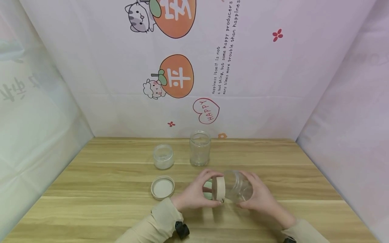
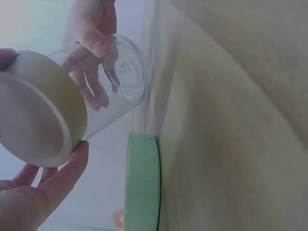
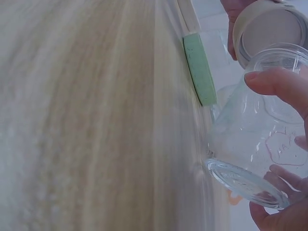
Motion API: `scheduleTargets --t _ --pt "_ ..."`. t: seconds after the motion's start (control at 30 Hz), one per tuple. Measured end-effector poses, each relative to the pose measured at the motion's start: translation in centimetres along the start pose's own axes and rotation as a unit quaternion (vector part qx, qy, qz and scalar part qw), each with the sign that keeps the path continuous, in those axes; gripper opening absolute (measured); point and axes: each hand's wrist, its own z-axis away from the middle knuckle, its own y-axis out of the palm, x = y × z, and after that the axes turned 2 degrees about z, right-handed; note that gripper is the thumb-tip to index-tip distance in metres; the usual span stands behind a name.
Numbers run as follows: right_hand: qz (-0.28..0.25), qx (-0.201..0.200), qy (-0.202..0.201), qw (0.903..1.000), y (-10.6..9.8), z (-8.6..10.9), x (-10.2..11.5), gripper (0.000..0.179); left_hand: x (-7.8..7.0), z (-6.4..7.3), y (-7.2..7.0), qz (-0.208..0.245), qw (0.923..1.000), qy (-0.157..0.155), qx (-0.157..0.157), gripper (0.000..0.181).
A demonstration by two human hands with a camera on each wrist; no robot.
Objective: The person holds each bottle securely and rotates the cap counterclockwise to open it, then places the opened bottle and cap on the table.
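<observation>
My left hand (image 1: 192,195) grips a beige round lid (image 1: 221,189) by its edge, thumb and fingers on opposite sides. In the right wrist view the inner face of this lid (image 3: 272,31) is turned toward a clear jar (image 3: 240,130). My right hand (image 1: 262,196) holds the jar (image 1: 235,185) tipped on its side, its mouth right at the lid. Through the jar's wall (image 2: 110,91) the right fingers show in the left wrist view. A light green lid (image 2: 143,183) lies on the table close by, partly hidden by my left hand in the head view.
A short clear jar (image 1: 163,158) and a taller clear jar (image 1: 200,152) stand open toward the back of the wooden table (image 1: 100,182). Left of my hands lies another lid (image 1: 162,187), inside up. A printed cloth (image 1: 249,111) hangs behind, with pale cloth on both sides.
</observation>
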Motion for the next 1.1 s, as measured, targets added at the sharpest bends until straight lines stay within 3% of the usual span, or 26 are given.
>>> scheduleTargets --t 0.3,0.53,0.83,1.1 --pt "-0.018 -0.009 0.018 0.9996 -0.1 0.1 -0.4 0.102 0.0 -0.2 0.4 0.037 0.9993 0.000 -0.004 0.078" --pt "-0.042 -0.019 0.024 0.9987 -0.5 0.2 -0.7 0.102 -0.1 -0.3 0.8 0.049 0.9985 -0.024 -0.005 0.077" --pt "-0.064 -0.034 0.086 0.9937 -2.5 1.3 -1.9 0.108 -0.1 -0.7 1.1 0.050 0.9985 -0.001 -0.019 0.074" --pt "-0.055 -0.041 0.146 0.9869 -5.4 2.4 -3.3 0.108 0.0 -1.2 2.4 0.025 0.9987 -0.018 -0.041 0.072"
